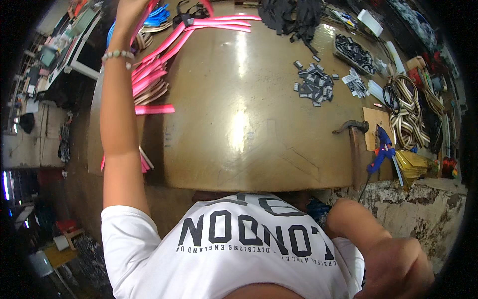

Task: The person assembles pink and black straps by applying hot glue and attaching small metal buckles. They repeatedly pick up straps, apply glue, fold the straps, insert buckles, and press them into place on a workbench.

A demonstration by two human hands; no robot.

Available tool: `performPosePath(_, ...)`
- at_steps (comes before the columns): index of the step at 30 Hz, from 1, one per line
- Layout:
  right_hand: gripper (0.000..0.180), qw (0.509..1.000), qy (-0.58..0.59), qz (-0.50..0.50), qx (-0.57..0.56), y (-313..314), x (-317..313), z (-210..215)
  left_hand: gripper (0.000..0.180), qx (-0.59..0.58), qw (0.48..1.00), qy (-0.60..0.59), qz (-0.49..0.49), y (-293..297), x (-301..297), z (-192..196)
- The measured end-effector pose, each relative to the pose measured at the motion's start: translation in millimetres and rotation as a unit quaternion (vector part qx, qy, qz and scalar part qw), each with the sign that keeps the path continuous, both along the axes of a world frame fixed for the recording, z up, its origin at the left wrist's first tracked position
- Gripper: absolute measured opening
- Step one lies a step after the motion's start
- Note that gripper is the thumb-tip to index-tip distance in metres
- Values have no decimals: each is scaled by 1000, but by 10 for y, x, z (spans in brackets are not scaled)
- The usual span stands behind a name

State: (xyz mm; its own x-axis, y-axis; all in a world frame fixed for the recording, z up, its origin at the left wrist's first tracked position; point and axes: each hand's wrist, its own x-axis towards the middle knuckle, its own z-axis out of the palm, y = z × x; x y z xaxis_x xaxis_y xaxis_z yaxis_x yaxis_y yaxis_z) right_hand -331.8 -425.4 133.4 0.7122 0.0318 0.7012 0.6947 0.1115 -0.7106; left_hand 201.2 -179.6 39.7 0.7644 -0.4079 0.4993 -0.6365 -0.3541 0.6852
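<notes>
My left arm stretches far across the table, and my left hand (130, 14) is at the top left, its fingers cut off by the picture's edge. A pink strip runs right beside that hand. Whether the fingers grip it cannot be seen. Below and to the right of the hand lie bundled pink strips (149, 74), some showing brown and cream edges. My right hand (402, 268) is raised at the lower right, off the table and curled closed. Anything inside it is hidden.
A hammer (354, 144) lies at the table's right, beside a blue glue gun (383, 152) and coiled striped cord (408, 109). Small dark tags (316, 83) lie in a heap near a filled tray (353, 52). Black straps (291, 17) and blue strips (158, 17) lie farther back.
</notes>
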Motion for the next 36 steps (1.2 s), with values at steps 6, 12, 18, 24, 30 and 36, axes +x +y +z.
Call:
performPosePath(6,26,969,57,-216,103,190,62,-43,43,168,964,-123,166,-647,491,-1065)
performPosePath(12,36,901,-17,-315,297,350,184,-115,44,165,986,-5,-12,-2438,-671,-1629)
performPosePath(18,46,958,-32,-224,174,123,297,-126,41,269,949,-161,37,-2874,-948,-1707)
performPosePath(24,50,704,387,-585,-113,595,-346,209,28,150,988,-8,-37,-2342,-965,-1551)
performPosePath(30,22,979,91,-47,178,312,-373,-78,26,-78,887,440,-113,-1014,-2006,-1317)
performPosePath(36,31,839,529,60,109,303,723,-1434,17,-231,841,488,-35,-388,-3320,-1270)
